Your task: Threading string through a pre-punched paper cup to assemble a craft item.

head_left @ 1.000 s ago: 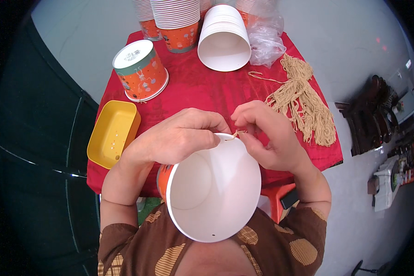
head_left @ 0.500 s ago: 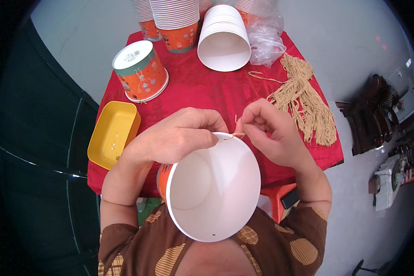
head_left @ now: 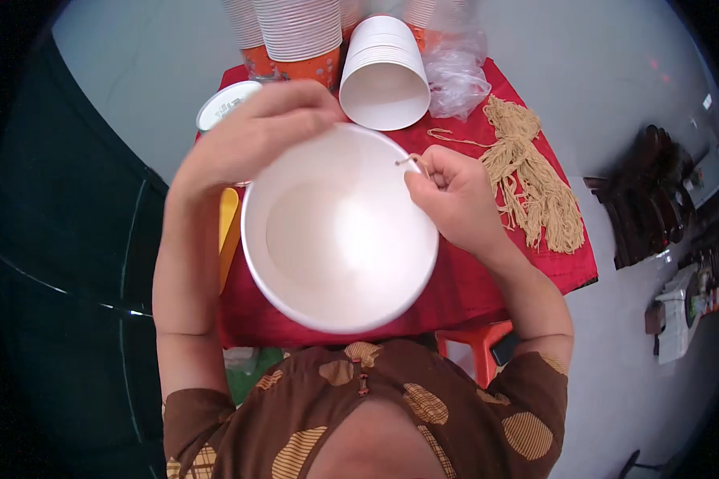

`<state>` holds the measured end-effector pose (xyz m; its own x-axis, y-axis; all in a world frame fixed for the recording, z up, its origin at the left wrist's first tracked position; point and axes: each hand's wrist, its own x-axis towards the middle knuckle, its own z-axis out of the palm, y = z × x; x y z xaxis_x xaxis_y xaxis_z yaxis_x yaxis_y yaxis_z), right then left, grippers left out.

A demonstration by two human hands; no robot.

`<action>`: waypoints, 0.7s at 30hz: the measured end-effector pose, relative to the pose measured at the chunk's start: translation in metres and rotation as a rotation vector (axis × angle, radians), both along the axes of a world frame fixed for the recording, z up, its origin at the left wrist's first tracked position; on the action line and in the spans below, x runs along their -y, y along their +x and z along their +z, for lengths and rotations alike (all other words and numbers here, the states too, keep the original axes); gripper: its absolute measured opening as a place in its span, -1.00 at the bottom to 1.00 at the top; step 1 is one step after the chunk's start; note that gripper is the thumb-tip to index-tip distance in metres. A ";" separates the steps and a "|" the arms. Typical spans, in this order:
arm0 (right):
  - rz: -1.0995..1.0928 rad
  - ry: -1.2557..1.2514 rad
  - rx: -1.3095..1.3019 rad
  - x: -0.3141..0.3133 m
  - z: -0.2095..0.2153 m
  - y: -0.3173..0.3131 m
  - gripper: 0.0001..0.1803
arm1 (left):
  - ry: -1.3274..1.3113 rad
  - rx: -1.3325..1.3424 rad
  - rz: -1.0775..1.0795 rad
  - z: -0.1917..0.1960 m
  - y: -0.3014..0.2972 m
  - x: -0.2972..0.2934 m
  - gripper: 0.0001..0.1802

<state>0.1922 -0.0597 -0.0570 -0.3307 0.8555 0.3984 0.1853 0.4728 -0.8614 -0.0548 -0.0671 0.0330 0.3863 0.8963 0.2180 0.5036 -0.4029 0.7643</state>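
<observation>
A white-lined paper bucket is in front of me, its mouth turned up toward me. At its far right rim, a short tan string passes through a small hole. My right hand is closed on this string, thumb against the rim. My left hand is at the far left rim, blurred by motion; whether its fingers grip the rim cannot be made out. Behind that hand, an upturned bucket is mostly hidden. To the right lies a bundle of tan strings.
A red cloth covers the table. Stacked orange-and-white buckets, a stack lying on its side and a clear plastic bag are at the back. A yellow tray is partly hidden at left. A red stool stands below the near edge.
The bucket has moved away from my body and turned, bringing the string to the right side of its rim. My left hand has moved farther out; my right hand now closes at the rim.
</observation>
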 end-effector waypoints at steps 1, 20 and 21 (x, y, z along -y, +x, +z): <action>-0.003 0.003 -0.004 -0.005 -0.005 -0.003 -0.81 | 0.133 -0.070 0.114 0.004 -0.006 0.000 -0.66; -0.069 -0.248 -0.385 -0.034 -0.074 -0.055 -0.77 | 0.099 -0.138 0.230 -0.117 0.062 -0.016 -0.63; -0.037 -0.263 -0.362 -0.036 -0.078 -0.054 -0.80 | 0.095 -0.135 0.229 -0.124 0.060 -0.019 -0.63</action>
